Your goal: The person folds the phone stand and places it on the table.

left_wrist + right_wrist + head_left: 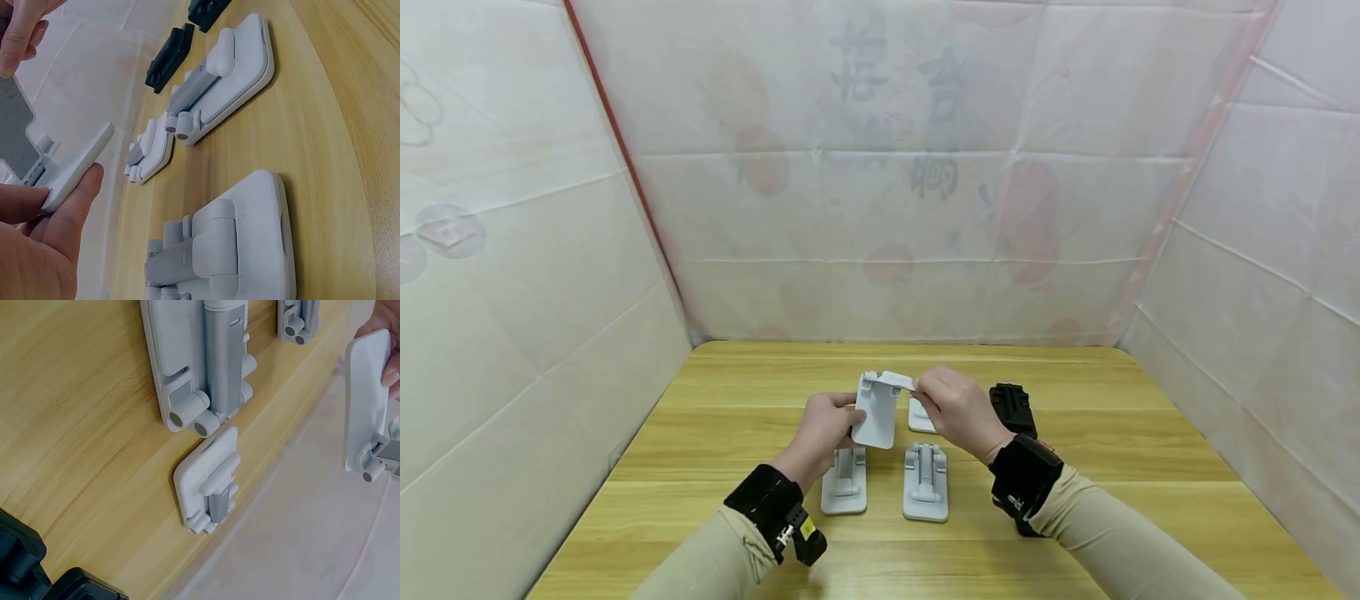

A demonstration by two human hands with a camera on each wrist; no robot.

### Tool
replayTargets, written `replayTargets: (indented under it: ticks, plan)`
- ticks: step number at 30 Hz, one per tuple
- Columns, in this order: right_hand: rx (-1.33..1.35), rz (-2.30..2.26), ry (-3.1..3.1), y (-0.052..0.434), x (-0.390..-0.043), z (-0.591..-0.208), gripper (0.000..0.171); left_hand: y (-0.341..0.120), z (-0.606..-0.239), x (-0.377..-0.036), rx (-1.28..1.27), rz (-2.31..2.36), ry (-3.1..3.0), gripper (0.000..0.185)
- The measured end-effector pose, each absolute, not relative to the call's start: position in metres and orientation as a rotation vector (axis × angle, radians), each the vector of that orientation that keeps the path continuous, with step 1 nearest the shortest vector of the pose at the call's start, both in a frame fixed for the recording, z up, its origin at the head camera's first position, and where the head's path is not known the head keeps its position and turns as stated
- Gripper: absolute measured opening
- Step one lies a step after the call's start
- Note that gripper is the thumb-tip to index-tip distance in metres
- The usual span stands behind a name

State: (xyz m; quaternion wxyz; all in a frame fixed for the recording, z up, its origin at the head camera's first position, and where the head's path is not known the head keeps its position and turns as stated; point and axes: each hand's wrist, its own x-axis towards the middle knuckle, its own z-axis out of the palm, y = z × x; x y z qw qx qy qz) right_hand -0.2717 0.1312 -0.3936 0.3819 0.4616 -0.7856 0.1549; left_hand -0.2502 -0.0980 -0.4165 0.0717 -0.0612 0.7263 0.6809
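Note:
Above the table's middle, both hands hold one white folding phone stand (877, 410). My left hand (850, 423) grips the edge of its flat base plate (75, 167) between thumb and fingers. My right hand (922, 392) pinches the hinged top flap (895, 381), which is tipped open at the upper end. In the right wrist view the base plate (367, 394) shows edge-on, a thumb on its right side. In the left wrist view the right hand's fingers (17, 34) are at the top left.
Three folded white stands lie on the wooden table (715, 433): one front left (844, 482), one front right (926, 483), one further back (920, 415), partly hidden. A black stand (1012, 407) lies to the right, another black one (25, 569) near my right wrist. Sheeted walls enclose three sides.

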Motion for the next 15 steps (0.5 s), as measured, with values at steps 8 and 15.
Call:
replayTargets:
  ticks: [8, 15]
  plan:
    - [1.227, 0.341, -1.947, 0.1271, -0.2688, -0.3977, 0.019, -0.0995, -0.4127, -0.2487, -0.160, 2.111, 2.087, 0.044]
    - [1.253, 0.241, -1.933, 0.1247, -0.2663, -0.4036, 0.035, -0.1013, -0.4114, -0.2492, -0.126, 2.196, 1.965, 0.045]
